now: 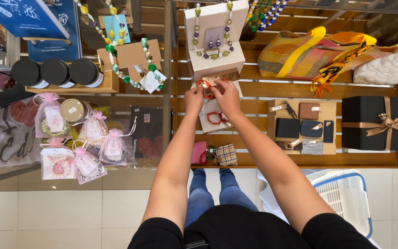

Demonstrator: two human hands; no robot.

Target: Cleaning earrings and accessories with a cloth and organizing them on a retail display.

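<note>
Pinching together, the left hand (193, 98) and right hand (225, 96) both grip a small orange-red beaded piece (207, 83) on a brown card, held over the slatted wooden desk (254, 88).

Just beyond the fingers stands an open white box (215, 34) showing a necklace of green and grey beads with purple earrings. Right under the hands lies a white card (210, 121) carrying a red bracelet. Nearer the body than the hands, at the desk's edge, sit a pink pouch (198, 151), a red-and-green bracelet and a small plaid purse (227, 154).

Out past the right hand, a shallow cardboard tray (330, 107) holds dark and brown wallets and card cases with tags. Farther that way rests a black gift box (374, 122) tied with a bronze ribbon, its lid closed. Beyond these lies a yellow-handled woven bag (300, 53).

Out past the left hand, pink organza pouches (88, 157) each contain beaded jewellery on cards, and three black-lidded jars (56, 72) fill a wooden tray. Below the right elbow, a white-and-blue plastic basket (346, 196) stands on the floor.
</note>
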